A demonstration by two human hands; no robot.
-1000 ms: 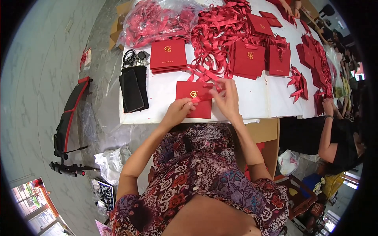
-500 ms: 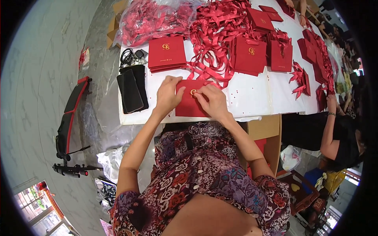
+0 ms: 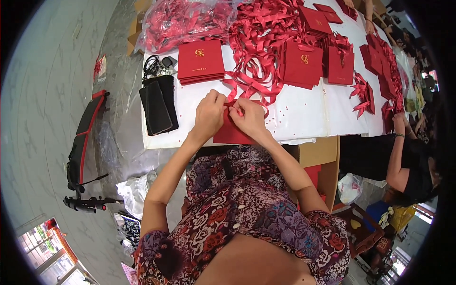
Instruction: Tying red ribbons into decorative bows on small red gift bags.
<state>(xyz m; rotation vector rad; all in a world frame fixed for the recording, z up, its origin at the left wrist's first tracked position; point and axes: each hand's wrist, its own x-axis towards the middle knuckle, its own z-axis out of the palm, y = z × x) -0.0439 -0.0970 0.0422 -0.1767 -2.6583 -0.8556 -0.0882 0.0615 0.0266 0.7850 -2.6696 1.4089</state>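
A flat red paper bag [image 3: 232,135] lies on the white table's near edge, mostly covered by my hands. At its upper left, my left hand [image 3: 209,114] has its fingers closed together, with a bit of red ribbon [image 3: 230,103] running from them toward the other hand. My right hand [image 3: 249,117] pinches the ribbon over the bag's upper part, and a loop shows at its right. The fingertips of both hands nearly meet. Beyond them lie a tangle of red ribbons [image 3: 256,71] and a stack of red bags with gold marks [image 3: 201,61].
A black phone [image 3: 156,108] lies on a dark cloth at the left, below a cable and charger [image 3: 153,65]. More bag stacks [image 3: 301,66] stand to the right. A clear plastic sack of ribbons [image 3: 185,26] sits at the back. Another person's arm [image 3: 398,142] reaches in at far right.
My right hand has moved left and closed on the ribbon, covering the bag's gold mark. My left hand has shifted slightly right, and both hands are nearer together.
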